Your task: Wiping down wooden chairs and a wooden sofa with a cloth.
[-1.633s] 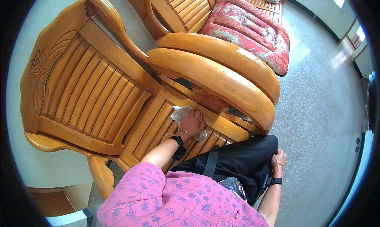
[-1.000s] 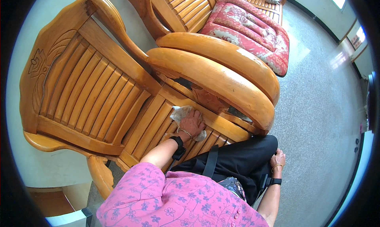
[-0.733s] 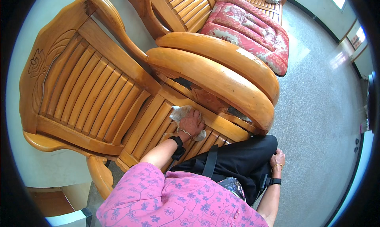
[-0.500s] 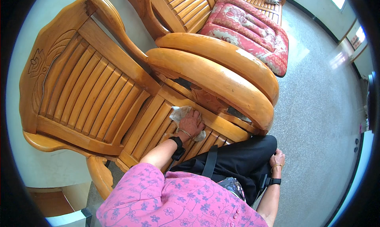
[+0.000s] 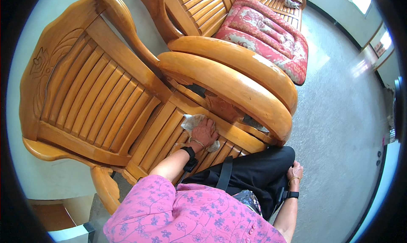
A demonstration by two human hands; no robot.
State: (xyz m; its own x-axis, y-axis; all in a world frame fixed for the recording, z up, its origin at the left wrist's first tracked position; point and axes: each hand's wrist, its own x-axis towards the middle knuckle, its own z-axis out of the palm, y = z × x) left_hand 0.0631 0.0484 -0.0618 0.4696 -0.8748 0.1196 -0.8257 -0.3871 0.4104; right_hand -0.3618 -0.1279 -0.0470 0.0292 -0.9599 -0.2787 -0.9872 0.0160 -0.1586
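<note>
My left hand (image 5: pixel 205 134) presses a crumpled whitish cloth (image 5: pixel 193 122) onto the slatted seat (image 5: pixel 154 132) of a wooden armchair. Parts of the cloth stick out on both sides of my hand; its middle is hidden under the palm and fingers. Beside my knee in black trousers (image 5: pixel 258 166), my right hand (image 5: pixel 295 171) rests with its fingers curled. Whether those fingers hold anything is hidden. Both wrists wear a dark band and a bracelet.
The chair's carved backrest (image 5: pixel 80 90) rises at the left, and its thick curved armrest (image 5: pixel 229 79) lies beyond my left hand. Behind it, a red floral cushion (image 5: pixel 267 35) lies on a wooden bench (image 5: pixel 199 9). Grey speckled floor (image 5: pixel 335 149) stretches along the right.
The view has shifted very slightly. My left hand stays on the cloth in nearly the same place, and my right hand remains by the knee.
</note>
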